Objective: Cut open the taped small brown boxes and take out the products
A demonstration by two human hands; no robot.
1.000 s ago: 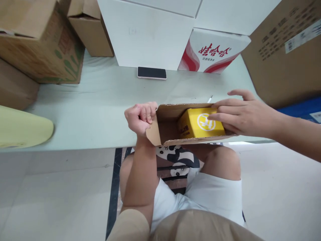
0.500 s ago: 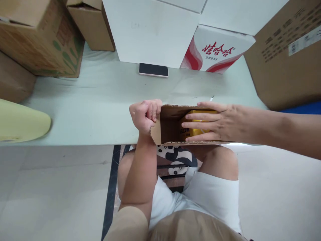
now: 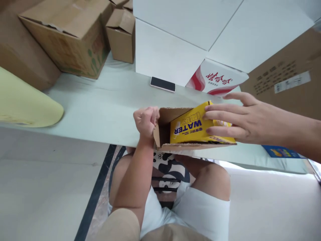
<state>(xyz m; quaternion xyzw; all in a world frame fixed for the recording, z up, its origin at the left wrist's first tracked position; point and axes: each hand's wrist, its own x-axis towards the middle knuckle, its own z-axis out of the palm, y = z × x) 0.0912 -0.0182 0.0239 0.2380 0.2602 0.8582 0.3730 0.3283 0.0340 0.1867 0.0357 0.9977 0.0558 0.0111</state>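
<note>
My left hand (image 3: 146,121) is closed round the left end of a narrow open cardboard box (image 3: 163,113), which stands at the table's near edge. Inside it, a yellow box (image 3: 188,124) printed "WATER" leans at a tilt, with its upper part showing above the rim. My right hand (image 3: 232,115) grips the upper right part of the yellow box, its fingers laid over the top edge. The thumb is hidden, as is the yellow box's lower part.
A phone (image 3: 163,84) lies on the pale table cover (image 3: 100,110). Behind it stand white boxes (image 3: 170,50) and a red-and-white carton (image 3: 217,77). Brown cartons (image 3: 75,40) are at back left, with a pale yellow rounded object (image 3: 27,100) nearer. A blue packet (image 3: 281,151) lies at right.
The yellow box has risen and tipped within the cardboard box, so its printed side shows. My right hand has moved up and right with it. My left hand keeps its hold. The view has shifted.
</note>
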